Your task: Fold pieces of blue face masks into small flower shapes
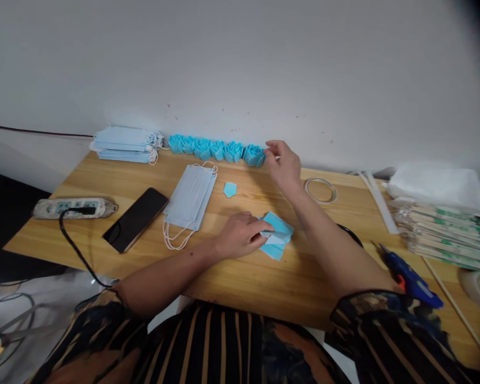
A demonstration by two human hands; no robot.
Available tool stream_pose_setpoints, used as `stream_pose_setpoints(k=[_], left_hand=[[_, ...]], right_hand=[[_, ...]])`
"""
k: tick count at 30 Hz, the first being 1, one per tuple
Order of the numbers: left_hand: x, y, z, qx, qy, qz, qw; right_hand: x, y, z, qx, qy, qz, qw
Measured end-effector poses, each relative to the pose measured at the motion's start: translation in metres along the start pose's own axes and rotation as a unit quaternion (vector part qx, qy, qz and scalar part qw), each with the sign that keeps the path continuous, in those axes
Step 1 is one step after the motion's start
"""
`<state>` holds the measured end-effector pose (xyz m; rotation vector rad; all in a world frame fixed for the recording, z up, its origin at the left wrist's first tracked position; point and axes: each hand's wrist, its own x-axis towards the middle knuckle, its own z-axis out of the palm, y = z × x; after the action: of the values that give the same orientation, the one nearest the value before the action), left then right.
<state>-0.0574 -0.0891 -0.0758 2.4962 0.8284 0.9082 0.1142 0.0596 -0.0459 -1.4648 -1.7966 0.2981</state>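
My left hand (pixel 240 234) pinches a piece of light blue mask fabric (pixel 279 229) between thumb and fingers, low over the table. Other pieces of the same fabric lie loosely together under it, some with a white side showing. At the back, my right hand (pixel 284 165) has its fingers curved and apart, right beside the last blue fabric flower (pixel 254 155); the fingertips seem to touch its edge. Several similar blue flowers (pixel 202 148) stand in a row against the wall. Between the hands and the row lies a small blue fabric petal (pixel 230 189).
Face masks (pixel 190 194) lie left of centre, with a mask stack (pixel 124 144) behind. Further left are a phone (pixel 136 218) and power strip (pixel 76 208). On the right are a tape roll (pixel 321 190), glue sticks (pixel 378 201), blue glue gun (pixel 410 277) and packaged sticks (pixel 450 234).
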Motion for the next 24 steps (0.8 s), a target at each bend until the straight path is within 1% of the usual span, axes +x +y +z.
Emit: stream_pose_setpoints(k=[3, 8, 11, 13, 20, 24], left_hand=[[0.000, 0.000, 0.001, 0.003, 0.005, 0.003, 1.000], [0.000, 0.000, 0.002, 0.002, 0.036, 0.006, 0.999], [-0.001, 0.000, 0.001, 0.015, 0.025, 0.000, 1.000], [-0.001, -0.001, 0.001, 0.018, 0.017, -0.001, 1.000], [-0.002, -0.002, 0.002, 0.009, 0.018, -0.002, 1.000], [-0.002, -0.002, 0.002, -0.003, 0.025, 0.013, 1.000]], right_hand=[[-0.004, -0.014, 0.005, 0.021, -0.055, 0.007, 0.998], [-0.002, -0.025, 0.019, -0.006, -0.167, 0.020, 0.986], [0.002, -0.029, 0.026, 0.003, -0.218, 0.033, 0.975], [0.004, -0.032, 0.031, 0.021, -0.230, 0.033, 0.972], [0.014, -0.043, 0.045, 0.053, -0.233, 0.046, 0.970], [0.015, -0.044, 0.052, 0.064, -0.238, 0.041, 0.968]])
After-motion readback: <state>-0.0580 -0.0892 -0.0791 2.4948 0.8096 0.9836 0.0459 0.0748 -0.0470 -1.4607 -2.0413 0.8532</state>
